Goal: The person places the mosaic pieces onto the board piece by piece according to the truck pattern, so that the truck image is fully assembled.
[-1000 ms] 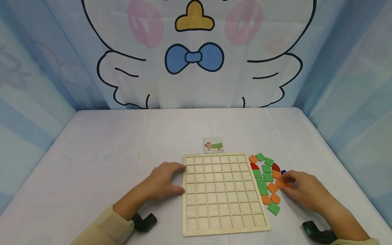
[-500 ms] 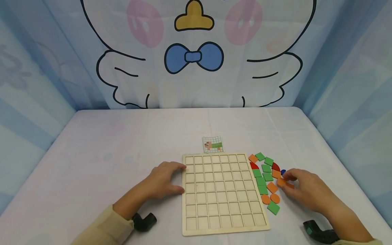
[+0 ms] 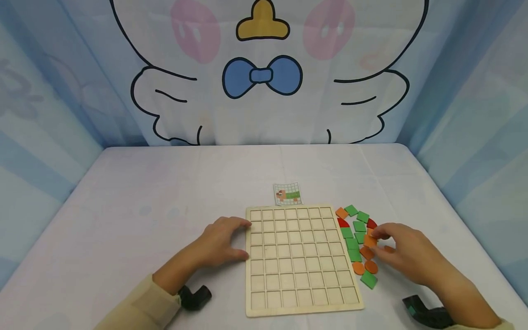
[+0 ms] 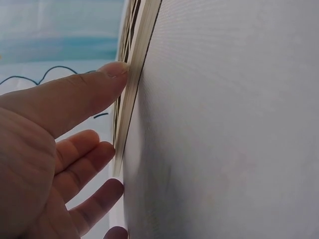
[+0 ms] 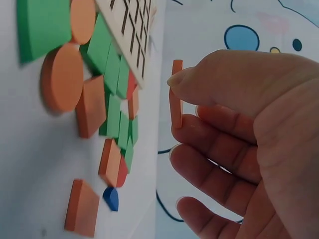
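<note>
My right hand pinches an orange square tile between thumb and forefinger, above the loose pieces. In the right wrist view this held tile stands edge-on, apart from the table. My left hand rests at the left edge of a pale wooden grid board, its thumb and forefinger spread along the edge. The left wrist view shows the thumb touching the board's side, with the other fingers loosely extended. No pieces sit in the grid.
Right of the board lie green squares, orange discs, orange squares and red curved pieces. A small blue piece lies near another orange square. Behind the board is a picture card.
My right hand has raised the orange tile off the table and shifted it slightly left, over other pieces. My left hand stays at the board's edge.
</note>
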Action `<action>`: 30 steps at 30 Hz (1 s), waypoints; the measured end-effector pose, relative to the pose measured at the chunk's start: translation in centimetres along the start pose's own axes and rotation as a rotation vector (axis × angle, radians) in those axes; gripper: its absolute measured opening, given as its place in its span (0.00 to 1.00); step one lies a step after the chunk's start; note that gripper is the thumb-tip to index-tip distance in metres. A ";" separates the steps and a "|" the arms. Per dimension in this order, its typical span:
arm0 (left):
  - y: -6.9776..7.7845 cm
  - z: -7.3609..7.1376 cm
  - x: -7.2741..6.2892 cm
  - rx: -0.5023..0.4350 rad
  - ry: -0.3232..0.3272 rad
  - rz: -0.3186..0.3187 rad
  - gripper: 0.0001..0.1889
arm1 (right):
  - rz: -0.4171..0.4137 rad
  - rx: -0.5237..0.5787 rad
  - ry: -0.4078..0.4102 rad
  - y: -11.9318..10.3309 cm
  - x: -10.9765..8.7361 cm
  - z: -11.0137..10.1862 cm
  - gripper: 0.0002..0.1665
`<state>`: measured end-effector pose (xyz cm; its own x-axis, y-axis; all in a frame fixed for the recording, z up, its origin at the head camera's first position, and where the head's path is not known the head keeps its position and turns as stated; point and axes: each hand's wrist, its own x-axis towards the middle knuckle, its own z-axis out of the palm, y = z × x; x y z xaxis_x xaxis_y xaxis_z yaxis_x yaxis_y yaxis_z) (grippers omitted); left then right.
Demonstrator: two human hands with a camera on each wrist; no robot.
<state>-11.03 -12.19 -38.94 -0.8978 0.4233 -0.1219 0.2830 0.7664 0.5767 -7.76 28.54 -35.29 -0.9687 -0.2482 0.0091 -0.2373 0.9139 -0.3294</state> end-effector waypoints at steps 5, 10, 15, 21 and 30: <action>0.0 -0.1 0.0 -0.005 -0.001 0.014 0.37 | -0.038 0.004 0.008 -0.9 0.2 -0.2 0.17; -0.1 -0.1 0.0 -0.001 -0.008 0.020 0.37 | -0.053 -0.011 0.004 -1.6 0.3 -0.1 0.16; -0.1 -0.2 0.0 0.004 -0.008 0.026 0.37 | -0.062 -0.008 0.017 -2.0 0.3 -0.1 0.15; -0.1 -0.3 -0.1 0.008 -0.014 0.028 0.38 | -0.080 0.022 0.024 -2.8 0.5 0.1 0.13; -0.3 -0.2 -0.2 0.000 -0.020 0.033 0.38 | -0.135 0.048 0.018 -4.7 1.2 0.4 0.14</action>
<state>-11.02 -12.61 -38.89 -0.8808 0.4582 -0.1192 0.3124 0.7518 0.5807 -7.77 23.84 -34.14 -0.9294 -0.3617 0.0736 -0.3623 0.8559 -0.3689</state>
